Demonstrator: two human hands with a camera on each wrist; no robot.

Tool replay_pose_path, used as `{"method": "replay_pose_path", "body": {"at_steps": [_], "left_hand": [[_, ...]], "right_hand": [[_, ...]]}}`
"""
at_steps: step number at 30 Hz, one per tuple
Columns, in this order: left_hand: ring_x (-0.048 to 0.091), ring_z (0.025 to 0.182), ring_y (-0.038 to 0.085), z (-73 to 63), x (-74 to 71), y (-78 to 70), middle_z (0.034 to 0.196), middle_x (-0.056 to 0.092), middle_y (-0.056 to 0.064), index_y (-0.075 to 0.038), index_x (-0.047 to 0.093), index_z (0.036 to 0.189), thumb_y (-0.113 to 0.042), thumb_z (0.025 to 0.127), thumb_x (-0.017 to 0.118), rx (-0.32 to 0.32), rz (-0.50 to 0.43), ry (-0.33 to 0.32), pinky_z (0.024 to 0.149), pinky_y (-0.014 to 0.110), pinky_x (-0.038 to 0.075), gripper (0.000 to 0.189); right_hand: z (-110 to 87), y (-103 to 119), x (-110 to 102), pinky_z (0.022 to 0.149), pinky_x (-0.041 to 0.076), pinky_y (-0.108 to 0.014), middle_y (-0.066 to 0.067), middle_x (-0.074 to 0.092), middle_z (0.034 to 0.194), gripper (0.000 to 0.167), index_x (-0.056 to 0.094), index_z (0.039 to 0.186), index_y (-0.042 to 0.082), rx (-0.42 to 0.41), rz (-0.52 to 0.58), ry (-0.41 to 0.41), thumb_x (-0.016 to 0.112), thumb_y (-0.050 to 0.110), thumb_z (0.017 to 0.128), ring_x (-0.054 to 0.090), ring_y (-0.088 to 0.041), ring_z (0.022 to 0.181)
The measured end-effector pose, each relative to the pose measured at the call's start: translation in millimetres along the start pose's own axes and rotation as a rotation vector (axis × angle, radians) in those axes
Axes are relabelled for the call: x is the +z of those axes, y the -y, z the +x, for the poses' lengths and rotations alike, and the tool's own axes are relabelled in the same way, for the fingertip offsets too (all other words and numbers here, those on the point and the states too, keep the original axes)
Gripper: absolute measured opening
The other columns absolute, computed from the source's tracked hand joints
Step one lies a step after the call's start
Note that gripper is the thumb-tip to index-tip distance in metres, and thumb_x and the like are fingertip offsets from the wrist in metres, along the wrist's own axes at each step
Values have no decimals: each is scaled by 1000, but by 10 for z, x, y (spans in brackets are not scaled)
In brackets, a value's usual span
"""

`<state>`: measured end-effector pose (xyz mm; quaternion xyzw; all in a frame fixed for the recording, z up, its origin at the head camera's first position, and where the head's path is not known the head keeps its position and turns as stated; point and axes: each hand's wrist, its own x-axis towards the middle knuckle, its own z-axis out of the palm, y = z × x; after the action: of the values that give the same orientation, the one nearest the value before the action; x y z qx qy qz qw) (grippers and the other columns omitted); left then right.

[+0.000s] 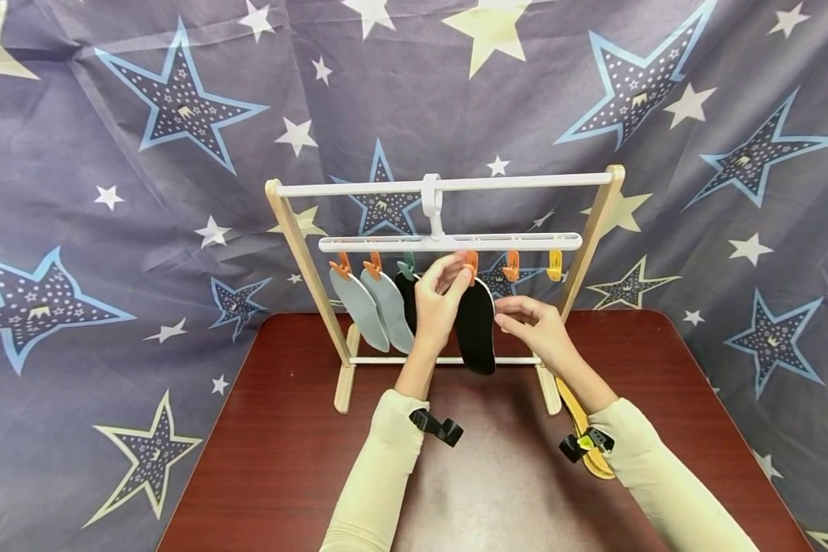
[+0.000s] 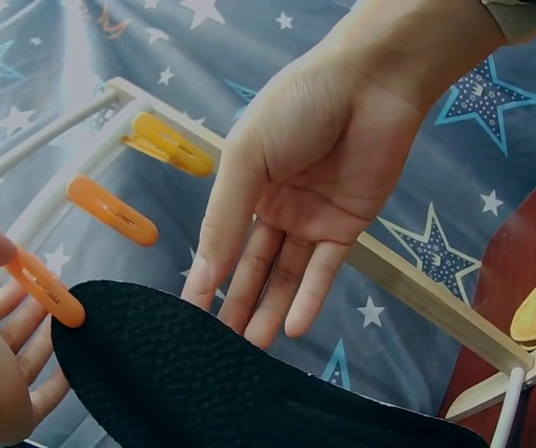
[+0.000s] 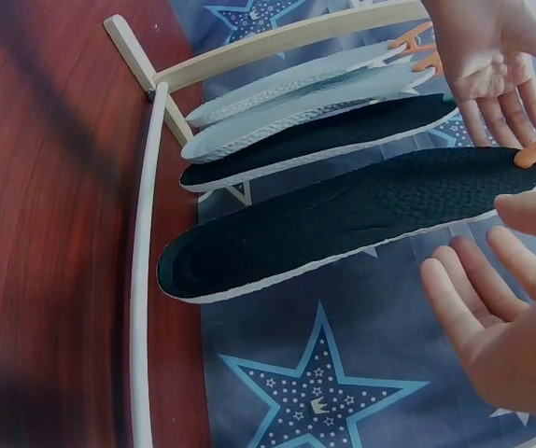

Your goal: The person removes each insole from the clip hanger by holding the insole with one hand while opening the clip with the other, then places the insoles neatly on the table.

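A black insole [image 1: 476, 330] with a pale edge hangs by its top end from an orange clip [image 1: 471, 264] on a white hanger [image 1: 448, 243]. My left hand [image 1: 438, 295] pinches this clip, its thumb on the near side and its fingers behind. Beside the insole's right edge is my right hand [image 1: 534, 326], fingers relaxed and thumb tip close to the edge, gripping nothing. A second black insole [image 3: 315, 140] hangs from a green clip [image 1: 407, 265], mostly covered by my left hand in the head view. Two grey insoles [image 1: 359, 310] hang farther left from orange clips.
A wooden rack [image 1: 310, 268] with white rods carries the hanger and stands on the red-brown table [image 1: 283, 460]. An orange clip [image 1: 511, 266] and a yellow clip [image 1: 555, 265] hang bare at the right. Yellow insoles [image 1: 599, 464] lie under my right forearm. A star-patterned cloth hangs behind.
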<state>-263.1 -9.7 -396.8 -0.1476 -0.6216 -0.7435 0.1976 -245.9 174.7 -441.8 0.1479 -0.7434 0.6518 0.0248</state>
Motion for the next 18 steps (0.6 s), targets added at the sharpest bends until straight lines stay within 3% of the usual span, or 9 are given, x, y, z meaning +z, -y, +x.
{"method": "replay_pose_path", "body": {"at_steps": [5,13,18], "left_hand": [[67,94,10,0,-4,-13,116,66,38,15,63,123,4,95,63,-6,-9,1,86,16,54,30],[67,86,7,-14,-3,-34,111,67,35,12,66,120,0,92,69,-10,-64,5,79,18,58,31],[67,88,7,-19,-5,-19,111,67,34,11,66,121,-1,91,69,-19,-60,18,79,18,58,32]], "right_hand": [[5,8,50,79,61,-20,-32,69,116,30,67,120,-10,-2,-17,0,71,3,93,71,-3,89],[7,28,118,80,64,-29,-36,68,111,27,66,116,-17,22,16,-18,69,-2,93,71,-4,85],[12,20,116,77,64,-28,-37,68,110,27,65,116,-18,23,21,-38,67,-2,94,71,-4,82]]}}
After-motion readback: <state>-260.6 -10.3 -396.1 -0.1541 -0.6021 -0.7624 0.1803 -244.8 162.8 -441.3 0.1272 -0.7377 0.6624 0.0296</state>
